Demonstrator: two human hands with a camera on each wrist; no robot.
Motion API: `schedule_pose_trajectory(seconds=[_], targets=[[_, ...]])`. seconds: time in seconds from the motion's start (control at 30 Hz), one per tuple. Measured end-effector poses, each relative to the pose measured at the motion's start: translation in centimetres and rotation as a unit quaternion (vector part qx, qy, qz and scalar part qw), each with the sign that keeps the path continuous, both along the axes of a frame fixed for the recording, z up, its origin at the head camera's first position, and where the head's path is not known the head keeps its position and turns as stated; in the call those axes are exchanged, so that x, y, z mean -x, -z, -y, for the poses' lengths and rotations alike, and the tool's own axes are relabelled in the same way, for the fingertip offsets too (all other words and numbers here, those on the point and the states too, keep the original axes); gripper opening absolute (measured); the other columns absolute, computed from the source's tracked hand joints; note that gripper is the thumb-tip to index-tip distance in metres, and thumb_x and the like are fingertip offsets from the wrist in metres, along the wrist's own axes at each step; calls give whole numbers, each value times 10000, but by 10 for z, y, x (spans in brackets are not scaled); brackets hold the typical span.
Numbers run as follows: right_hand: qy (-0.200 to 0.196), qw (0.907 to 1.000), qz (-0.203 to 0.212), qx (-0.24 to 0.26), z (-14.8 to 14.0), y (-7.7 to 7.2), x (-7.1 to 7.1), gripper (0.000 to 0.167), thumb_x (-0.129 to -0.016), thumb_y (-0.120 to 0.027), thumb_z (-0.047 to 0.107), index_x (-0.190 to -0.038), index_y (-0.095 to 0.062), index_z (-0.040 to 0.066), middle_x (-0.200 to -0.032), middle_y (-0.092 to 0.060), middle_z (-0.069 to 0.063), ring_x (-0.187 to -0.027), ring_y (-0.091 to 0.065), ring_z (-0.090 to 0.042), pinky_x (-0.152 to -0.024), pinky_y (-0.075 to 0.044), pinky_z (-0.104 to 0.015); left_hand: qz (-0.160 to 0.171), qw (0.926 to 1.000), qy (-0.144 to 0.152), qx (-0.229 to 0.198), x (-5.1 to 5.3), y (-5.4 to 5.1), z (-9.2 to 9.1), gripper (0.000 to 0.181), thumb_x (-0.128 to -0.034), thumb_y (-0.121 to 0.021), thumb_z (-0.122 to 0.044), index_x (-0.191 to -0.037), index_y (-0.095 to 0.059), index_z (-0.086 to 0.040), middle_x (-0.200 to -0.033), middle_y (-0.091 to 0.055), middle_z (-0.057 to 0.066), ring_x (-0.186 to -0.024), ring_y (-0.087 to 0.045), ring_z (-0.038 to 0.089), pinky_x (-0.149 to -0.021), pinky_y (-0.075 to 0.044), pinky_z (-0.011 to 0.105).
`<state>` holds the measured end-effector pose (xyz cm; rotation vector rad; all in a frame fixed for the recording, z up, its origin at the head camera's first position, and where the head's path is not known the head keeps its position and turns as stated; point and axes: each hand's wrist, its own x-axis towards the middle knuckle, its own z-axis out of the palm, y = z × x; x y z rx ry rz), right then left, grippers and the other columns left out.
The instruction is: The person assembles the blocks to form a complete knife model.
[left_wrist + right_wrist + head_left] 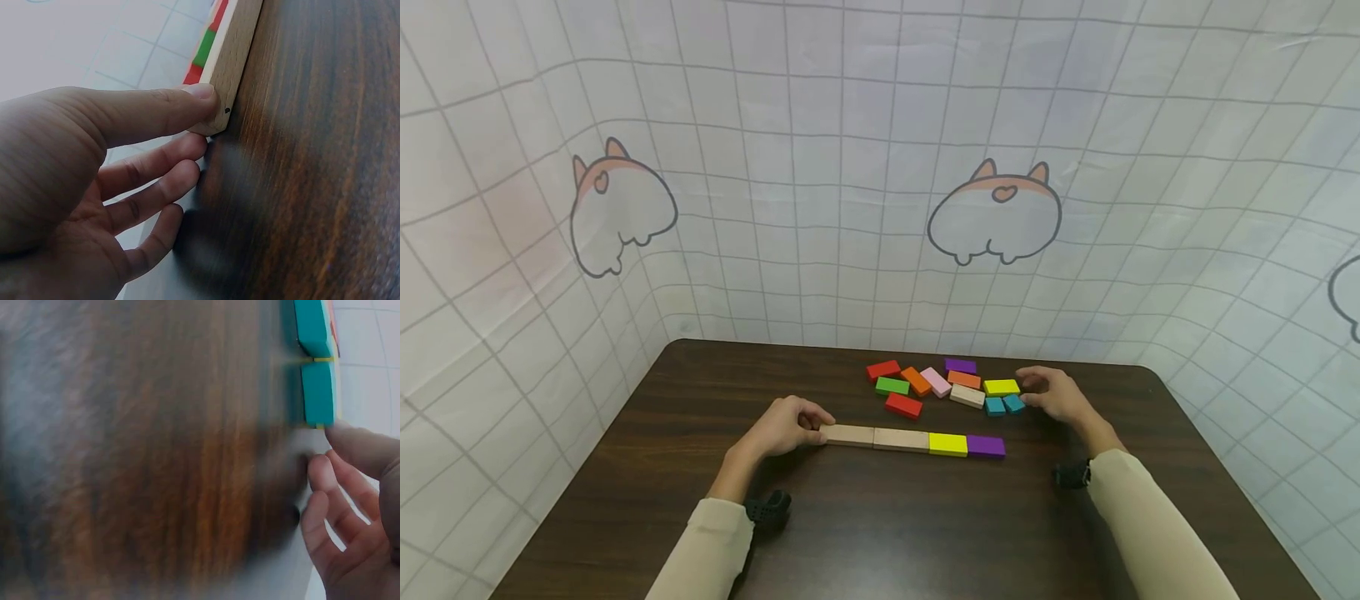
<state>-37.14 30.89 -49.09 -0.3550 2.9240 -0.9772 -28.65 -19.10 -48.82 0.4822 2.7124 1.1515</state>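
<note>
A straight row lies on the table: a plain wooden block (848,436) at the left end, another wooden block (901,440), a yellow block (948,444) and a purple block (986,447). With thumb and index finger, my left hand (786,427) pinches the outer end of the row's left wooden block; its other fingers trail below in the left wrist view. My right hand (1054,395) is beside two small teal blocks (995,407), its thumb at the edge of the nearer teal block (319,394). Nothing shows gripped between its bent fingers.
Behind the row lie loose blocks: a yellow one (1001,387), a wooden one (967,396), a pink one (936,382), a green one (892,386), a red one (903,406) and several others. A gridded cloth (850,292) hangs around the dark table (910,525).
</note>
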Motion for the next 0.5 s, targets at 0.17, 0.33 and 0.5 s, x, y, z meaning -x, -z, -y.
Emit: schedule_pose_trajectory(seconds=[0.17, 0.33, 0.5], targets=[[-283, 9995, 38, -102, 4, -4, 4, 512, -931, -729, 62, -1416, -574, 12, -1327, -606, -298, -951, -636, -318, -791, -542, -449, -35, 10000, -73, 53, 0, 0, 0, 195, -881, -810, -133, -1073, -800, -167, -871, -699, -27, -725, -586, 116, -654, -493, 269], [-554, 9982, 155, -144, 5, -5, 8, 566, -918, -719, 26, -1454, -539, 5, -1386, -575, -305, -1034, -639, -370, -868, -551, -509, -37, 10000, -45, 37, 0, 1, 0, 196, -882, -810, -131, -1075, -800, -168, -873, -701, -26, -734, -589, 119, -661, -497, 274], [-600, 9972, 352, -275, 7, -4, 13, 580, -933, -700, 43, -1483, -515, 23, -1407, -563, -294, -1106, -618, -390, -929, -536, -554, -28, 10000, -42, 32, 0, 2, 0, 198, -882, -810, -130, -1077, -800, -165, -872, -706, -24, -735, -595, 128, -667, -504, 284]])
